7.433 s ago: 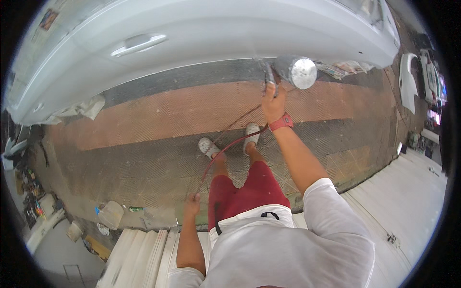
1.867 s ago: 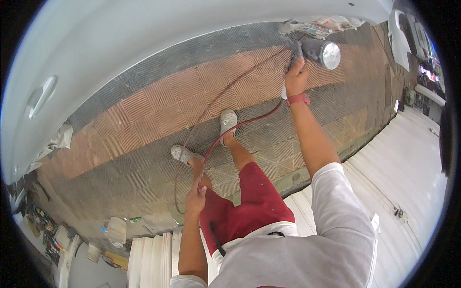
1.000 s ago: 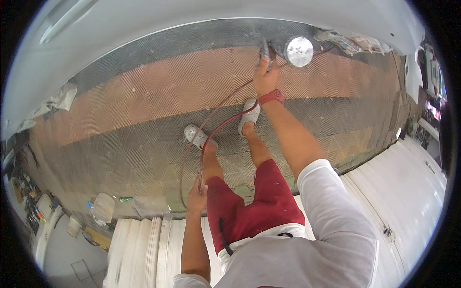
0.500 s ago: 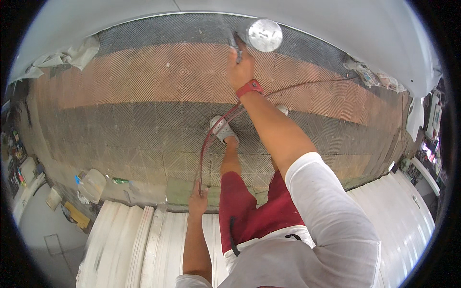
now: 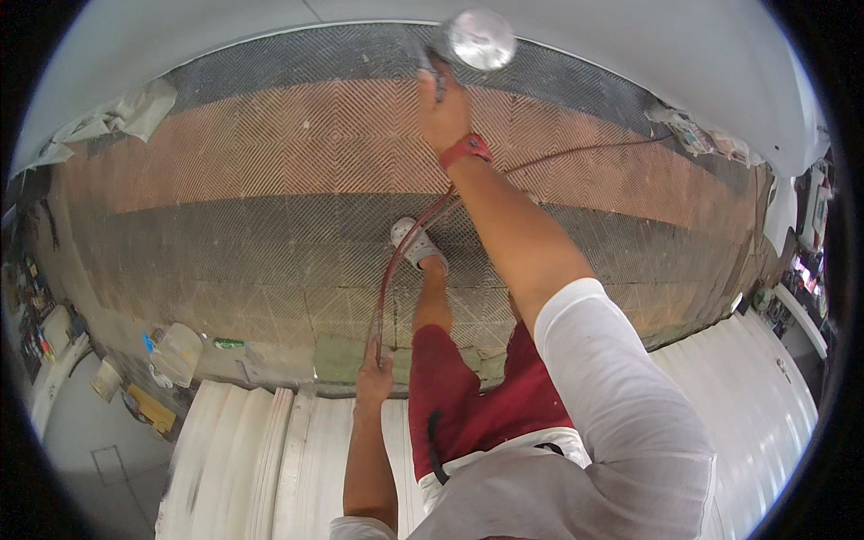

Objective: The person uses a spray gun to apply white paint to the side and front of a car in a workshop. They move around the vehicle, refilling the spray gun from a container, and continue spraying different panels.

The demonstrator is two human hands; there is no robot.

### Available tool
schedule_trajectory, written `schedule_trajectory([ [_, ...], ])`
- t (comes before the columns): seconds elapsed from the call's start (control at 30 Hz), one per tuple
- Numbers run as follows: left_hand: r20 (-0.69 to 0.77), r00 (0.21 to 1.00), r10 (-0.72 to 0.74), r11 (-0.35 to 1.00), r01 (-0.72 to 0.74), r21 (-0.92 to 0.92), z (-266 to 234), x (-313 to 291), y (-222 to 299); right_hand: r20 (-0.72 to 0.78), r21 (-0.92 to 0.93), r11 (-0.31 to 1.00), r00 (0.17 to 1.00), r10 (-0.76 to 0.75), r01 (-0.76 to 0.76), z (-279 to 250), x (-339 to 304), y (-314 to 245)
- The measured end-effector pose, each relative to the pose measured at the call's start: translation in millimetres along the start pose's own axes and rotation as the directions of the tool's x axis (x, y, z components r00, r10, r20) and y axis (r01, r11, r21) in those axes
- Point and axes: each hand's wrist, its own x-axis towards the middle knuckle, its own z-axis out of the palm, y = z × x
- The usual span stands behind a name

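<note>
My right hand, wearing a red wristband, reaches far forward. It is wrapped round a spray gun with a round silver cup on top. The cup is close to the pale curved panel at the far side; the gun's nozzle is blurred. From beneath my right wrist a reddish hose curves back toward my body. My left hand is low beside my left thigh, its fingers closed round that hose.
Patterned floor tiles in dark and reddish bands lie underfoot. More hose runs right. Masking sheets hang at the panel's left; papers lie at its right. Behind me are white ribbed panels; a plastic container stands left.
My right hand has shifted slightly left and farther forward with the spray gun and its cup. My left hand stays almost in place on the hose. My right shoe has become hidden.
</note>
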Motion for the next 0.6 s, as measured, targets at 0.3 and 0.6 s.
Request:
schedule_trajectory([
  [0.3, 0.042, 0.979, 0.2, 0.962, -0.204, 0.179, 49.9, 1.2, 90.2, -0.337, -0.223, 0.973, 0.941, -0.028, -0.051, -209.8, -6.8, 126.8],
  [0.6, 0.06, 0.944, 0.324, 0.875, -0.323, 0.36, 137.8, -18.2, 190.2, -0.551, -0.176, 0.949, 0.825, 0.125, -0.262, -393.0, 2.1, 218.7],
])
